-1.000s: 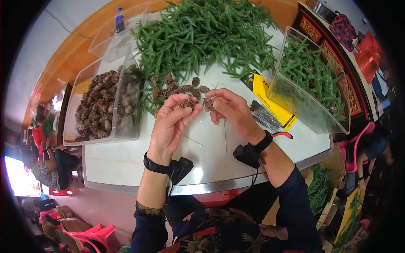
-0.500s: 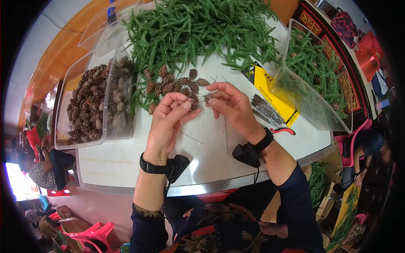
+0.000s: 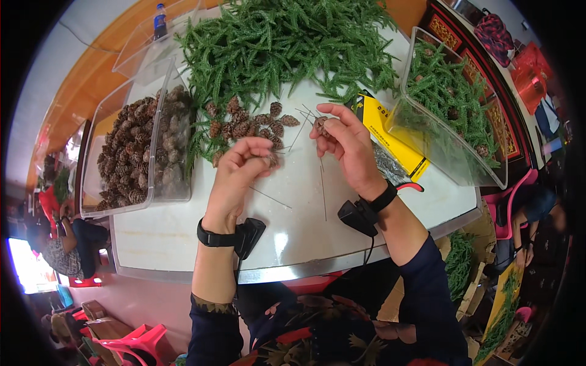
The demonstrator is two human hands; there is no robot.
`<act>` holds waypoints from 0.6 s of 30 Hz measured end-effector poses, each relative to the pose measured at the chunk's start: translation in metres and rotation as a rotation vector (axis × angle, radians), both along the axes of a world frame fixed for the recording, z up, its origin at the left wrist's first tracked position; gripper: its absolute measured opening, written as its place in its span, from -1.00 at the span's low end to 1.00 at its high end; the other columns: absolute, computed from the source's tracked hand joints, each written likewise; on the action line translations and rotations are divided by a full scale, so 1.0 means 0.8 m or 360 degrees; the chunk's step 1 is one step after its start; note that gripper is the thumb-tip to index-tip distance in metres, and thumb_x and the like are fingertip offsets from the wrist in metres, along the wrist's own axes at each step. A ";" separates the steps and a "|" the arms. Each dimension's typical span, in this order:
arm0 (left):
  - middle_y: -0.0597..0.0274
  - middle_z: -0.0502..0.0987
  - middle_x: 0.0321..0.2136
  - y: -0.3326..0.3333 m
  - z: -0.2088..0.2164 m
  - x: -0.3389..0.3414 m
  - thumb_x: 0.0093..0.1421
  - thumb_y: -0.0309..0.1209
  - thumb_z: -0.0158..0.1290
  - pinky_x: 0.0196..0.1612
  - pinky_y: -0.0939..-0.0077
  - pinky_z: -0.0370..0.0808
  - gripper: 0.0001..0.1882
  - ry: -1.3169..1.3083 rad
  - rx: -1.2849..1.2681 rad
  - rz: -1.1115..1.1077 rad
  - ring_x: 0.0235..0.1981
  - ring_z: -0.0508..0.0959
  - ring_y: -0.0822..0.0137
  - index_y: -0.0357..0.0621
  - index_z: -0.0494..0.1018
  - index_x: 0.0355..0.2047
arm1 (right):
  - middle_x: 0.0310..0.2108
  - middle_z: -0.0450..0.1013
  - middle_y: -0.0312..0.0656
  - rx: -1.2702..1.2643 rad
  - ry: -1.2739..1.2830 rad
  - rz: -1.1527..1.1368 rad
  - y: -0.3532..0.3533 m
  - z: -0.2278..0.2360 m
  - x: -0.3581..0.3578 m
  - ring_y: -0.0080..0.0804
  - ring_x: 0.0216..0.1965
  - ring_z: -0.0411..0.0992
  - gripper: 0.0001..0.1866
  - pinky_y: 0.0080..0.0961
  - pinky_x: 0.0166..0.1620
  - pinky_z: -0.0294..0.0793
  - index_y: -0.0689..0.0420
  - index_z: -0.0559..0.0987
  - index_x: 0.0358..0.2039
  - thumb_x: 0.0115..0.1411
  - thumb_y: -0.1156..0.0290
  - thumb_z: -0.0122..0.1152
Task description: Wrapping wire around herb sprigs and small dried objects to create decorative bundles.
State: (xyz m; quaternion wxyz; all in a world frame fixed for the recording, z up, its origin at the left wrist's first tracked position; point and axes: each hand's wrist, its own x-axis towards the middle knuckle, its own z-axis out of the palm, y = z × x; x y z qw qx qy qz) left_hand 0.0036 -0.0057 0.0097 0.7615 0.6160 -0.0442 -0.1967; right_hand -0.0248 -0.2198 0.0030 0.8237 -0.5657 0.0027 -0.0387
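My left hand point(image 3: 235, 174) is above the table, fingers pinched round a small brown pine cone point(image 3: 273, 160) that is partly hidden and blurred. To the right, my right hand point(image 3: 351, 146) grips another pine cone point(image 3: 320, 126) between thumb and fingers, with thin dark wires point(image 3: 297, 135) sticking out around it. Just beyond my left hand lies a loose pile of pine cones point(image 3: 241, 128). More thin wire point(image 3: 270, 197) rests on the tabletop between my forearms.
A clear bin of pine cones point(image 3: 149, 183) stands at the left, and a clear bin of green sprigs point(image 3: 455, 174) at the right. Green artificial branches point(image 3: 287, 49) heap across the far side. Near my right wrist lie a yellow package point(image 3: 390, 137) and a red-handled tool point(image 3: 410, 186).
My hands have drawn apart from close together. The right one has risen a little to the right with its pine cone and wires; the left has shifted slightly left.
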 end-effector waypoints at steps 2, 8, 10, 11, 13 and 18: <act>0.32 0.46 -0.33 0.000 -0.006 0.000 0.12 -0.60 0.05 -0.20 0.67 0.43 -0.77 -0.0161 0.0372 -0.0179 -0.31 0.45 0.53 -0.25 0.45 -0.17 | -0.33 0.44 -0.16 0.0056 0.0014 0.0045 0.000 0.001 -0.001 -0.60 -0.48 0.32 -0.66 -0.60 -0.35 0.42 0.20 0.34 0.03 0.27 0.37 -0.09; 0.30 0.51 -0.29 -0.012 -0.007 -0.016 0.17 -0.50 0.06 -0.18 0.69 0.38 -0.77 -0.0475 0.0466 -0.0057 -0.28 0.47 0.53 -0.26 0.48 -0.15 | -0.33 0.45 -0.18 0.0085 -0.0006 0.0148 0.013 0.005 -0.007 -0.61 -0.48 0.32 -0.63 -0.62 -0.36 0.41 0.20 0.30 0.07 0.29 0.35 -0.07; 0.29 0.50 -0.32 -0.020 0.003 -0.022 0.17 -0.51 0.08 -0.21 0.72 0.39 -0.78 -0.0526 0.0298 0.0072 -0.29 0.46 0.56 -0.27 0.49 -0.16 | -0.32 0.45 -0.20 0.0101 -0.0008 0.0238 0.018 0.005 -0.013 -0.61 -0.47 0.33 -0.62 -0.64 -0.36 0.40 0.19 0.28 0.09 0.29 0.36 -0.04; 0.29 0.50 -0.32 -0.022 0.006 -0.024 0.17 -0.51 0.08 -0.21 0.72 0.39 -0.78 -0.0524 0.0301 0.0078 -0.29 0.46 0.56 -0.27 0.49 -0.16 | -0.32 0.45 -0.20 0.0104 -0.0006 0.0245 0.022 0.004 -0.015 -0.61 -0.47 0.33 -0.62 -0.64 -0.36 0.40 0.19 0.28 0.09 0.29 0.36 -0.04; 0.28 0.52 -0.33 -0.026 0.013 -0.028 0.19 -0.49 0.08 -0.21 0.70 0.40 -0.80 -0.0465 0.0171 0.0116 -0.29 0.48 0.55 -0.28 0.50 -0.17 | -0.32 0.46 -0.22 0.0015 -0.0035 0.0297 0.028 0.004 -0.018 -0.62 -0.46 0.33 -0.60 -0.66 -0.36 0.39 0.18 0.26 0.10 0.28 0.39 0.02; 0.27 0.54 -0.35 -0.021 0.012 -0.025 0.21 -0.49 0.06 -0.23 0.69 0.42 -0.84 -0.0460 0.0035 0.0208 -0.33 0.51 0.53 -0.31 0.51 -0.23 | -0.30 0.47 -0.26 -0.0013 -0.0041 0.0372 0.036 -0.001 -0.020 -0.64 -0.44 0.34 -0.59 -0.68 -0.36 0.37 0.17 0.29 0.08 0.23 0.47 0.10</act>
